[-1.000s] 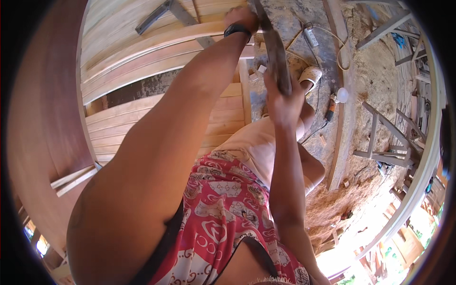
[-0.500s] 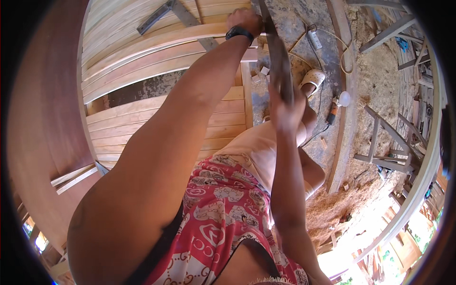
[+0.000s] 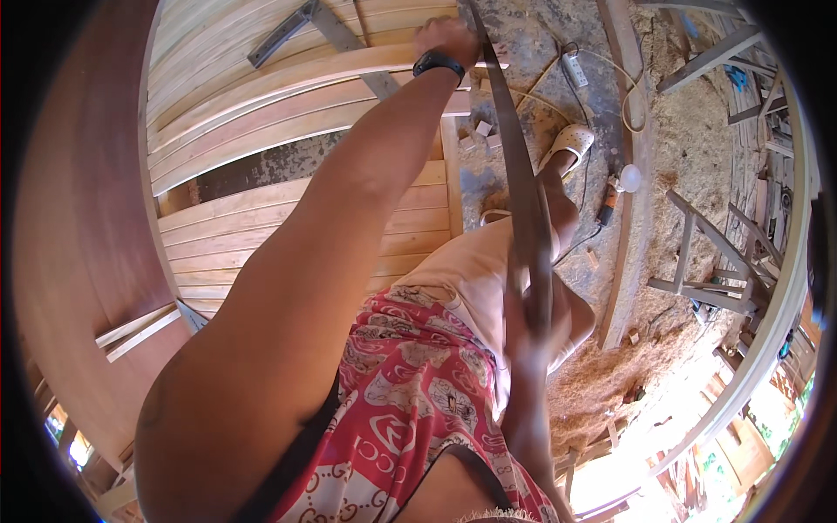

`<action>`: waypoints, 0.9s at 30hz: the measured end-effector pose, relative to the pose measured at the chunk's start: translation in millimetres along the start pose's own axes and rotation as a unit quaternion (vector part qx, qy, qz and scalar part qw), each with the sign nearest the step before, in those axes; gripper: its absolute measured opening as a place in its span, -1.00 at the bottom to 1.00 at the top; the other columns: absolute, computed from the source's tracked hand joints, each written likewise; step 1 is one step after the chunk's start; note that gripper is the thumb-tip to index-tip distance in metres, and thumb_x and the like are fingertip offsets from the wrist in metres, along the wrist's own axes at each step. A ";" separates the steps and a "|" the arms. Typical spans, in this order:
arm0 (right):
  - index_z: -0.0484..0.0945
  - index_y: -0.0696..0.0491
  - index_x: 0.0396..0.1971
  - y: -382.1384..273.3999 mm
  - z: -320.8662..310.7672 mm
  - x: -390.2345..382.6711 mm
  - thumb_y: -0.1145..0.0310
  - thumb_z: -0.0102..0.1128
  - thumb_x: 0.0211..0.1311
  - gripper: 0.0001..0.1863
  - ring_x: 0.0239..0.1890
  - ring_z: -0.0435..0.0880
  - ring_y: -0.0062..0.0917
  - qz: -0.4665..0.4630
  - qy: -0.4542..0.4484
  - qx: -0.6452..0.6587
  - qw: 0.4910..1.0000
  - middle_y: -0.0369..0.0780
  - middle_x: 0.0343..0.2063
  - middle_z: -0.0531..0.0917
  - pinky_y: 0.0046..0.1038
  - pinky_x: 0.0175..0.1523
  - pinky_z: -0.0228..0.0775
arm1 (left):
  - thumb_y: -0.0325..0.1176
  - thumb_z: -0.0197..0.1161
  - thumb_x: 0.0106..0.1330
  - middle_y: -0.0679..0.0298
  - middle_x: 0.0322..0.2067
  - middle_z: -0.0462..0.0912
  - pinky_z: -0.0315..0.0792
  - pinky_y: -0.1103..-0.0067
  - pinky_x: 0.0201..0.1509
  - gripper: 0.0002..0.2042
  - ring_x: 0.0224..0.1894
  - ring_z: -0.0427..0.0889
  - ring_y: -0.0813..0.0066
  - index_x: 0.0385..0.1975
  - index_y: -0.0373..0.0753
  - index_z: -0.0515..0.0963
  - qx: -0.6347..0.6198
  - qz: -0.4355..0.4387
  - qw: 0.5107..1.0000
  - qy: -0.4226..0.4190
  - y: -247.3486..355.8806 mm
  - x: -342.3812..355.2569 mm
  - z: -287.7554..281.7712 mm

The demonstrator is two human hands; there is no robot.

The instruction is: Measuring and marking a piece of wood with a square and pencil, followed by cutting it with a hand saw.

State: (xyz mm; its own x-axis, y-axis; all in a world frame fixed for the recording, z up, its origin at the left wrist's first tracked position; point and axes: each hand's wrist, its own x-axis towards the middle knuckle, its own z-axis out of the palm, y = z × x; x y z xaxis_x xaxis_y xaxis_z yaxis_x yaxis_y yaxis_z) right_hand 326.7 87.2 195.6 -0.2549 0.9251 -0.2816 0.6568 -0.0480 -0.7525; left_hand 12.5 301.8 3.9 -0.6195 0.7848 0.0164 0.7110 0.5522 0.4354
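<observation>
A long handsaw [image 3: 516, 166] runs from the top middle down toward me, its dark blade crossing the end of a pale wooden board [image 3: 349, 63]. At the near end my right hand [image 3: 529, 327], smeared by motion, is closed round the saw's handle. With a black band on its wrist, my left hand [image 3: 446, 40] presses down on the board with fingers curled, just left of the blade. A short end of the board sticks out on the blade's right side. Beneath it lie several pale wooden slats [image 3: 305, 209] side by side.
A dark metal square [image 3: 283, 33] lies on the slats at the upper left. On the floor are small wood offcuts [image 3: 484, 129], a white power strip [image 3: 575, 70] with cords, and an orange-and-black power tool [image 3: 610, 205]. Wooden trestles [image 3: 711, 253] stand over sawdust at the right.
My right hand has drawn the handsaw back toward my body, so more blade shows below the board. My left hand stays in place on the board.
</observation>
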 end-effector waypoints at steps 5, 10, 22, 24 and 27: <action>0.62 0.18 -0.38 -4.9 91.9 165.2 0.22 0.42 0.13 -0.69 -0.57 0.59 -0.42 -0.041 0.033 0.120 0.991 -0.09 -0.63 0.61 -0.34 -0.36 0.43 | -0.10 0.08 0.29 0.05 -0.09 0.75 0.55 0.22 0.17 -0.65 0.04 0.70 0.01 -0.24 -0.16 0.75 0.014 -0.011 1.000 -0.021 0.8 0.6 1.9; 0.62 0.21 -0.09 10.7 10.5 11.4 0.39 0.38 0.12 -0.64 -0.37 0.67 -0.39 -0.040 0.013 0.040 0.998 -0.05 -0.32 0.69 -0.35 -0.31 0.46 | -0.11 0.08 0.28 0.06 -0.09 0.75 0.55 0.22 0.16 -0.66 0.05 0.69 0.03 -0.23 -0.13 0.76 -0.006 -0.032 0.999 0.002 2.4 3.1 2.1; 0.59 0.17 -0.39 0.3 88.9 164.9 0.25 0.43 0.10 -0.71 -0.62 0.57 -0.37 -0.097 0.057 0.135 0.984 -0.10 -0.66 0.60 -0.28 -0.41 0.42 | -0.09 0.10 0.32 0.09 -0.07 0.76 0.58 0.25 0.16 -0.65 0.04 0.71 0.04 -0.17 -0.12 0.76 0.018 -0.031 0.999 -0.030 3.3 2.0 -1.8; 0.60 0.17 -0.38 2.9 90.1 172.2 0.26 0.42 0.09 -0.72 -0.62 0.57 -0.36 -0.089 0.039 0.097 0.991 -0.10 -0.65 0.59 -0.25 -0.39 0.43 | -0.09 0.10 0.32 0.08 -0.08 0.76 0.58 0.26 0.15 -0.65 0.03 0.72 0.04 -0.18 -0.13 0.76 0.029 -0.042 0.998 -0.034 4.9 0.0 -5.9; 0.62 0.19 -0.21 13.2 37.2 53.1 0.30 0.41 0.12 -0.68 -0.47 0.65 -0.37 -0.064 0.053 0.041 0.996 -0.03 -0.43 0.68 -0.29 -0.37 0.44 | -0.10 0.11 0.31 0.08 -0.11 0.77 0.58 0.26 0.13 -0.66 0.01 0.72 0.03 -0.21 -0.14 0.76 0.021 -0.038 0.999 -0.023 5.3 1.0 -2.6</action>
State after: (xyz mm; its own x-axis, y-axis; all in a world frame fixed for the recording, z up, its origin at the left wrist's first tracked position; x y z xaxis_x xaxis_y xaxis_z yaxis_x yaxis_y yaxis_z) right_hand 295.4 121.6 148.5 -0.2533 0.9602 -0.1180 0.5616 0.0466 -0.8261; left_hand 14.8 304.8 8.6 -0.6564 0.7523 -0.0564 0.6769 0.6204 0.3962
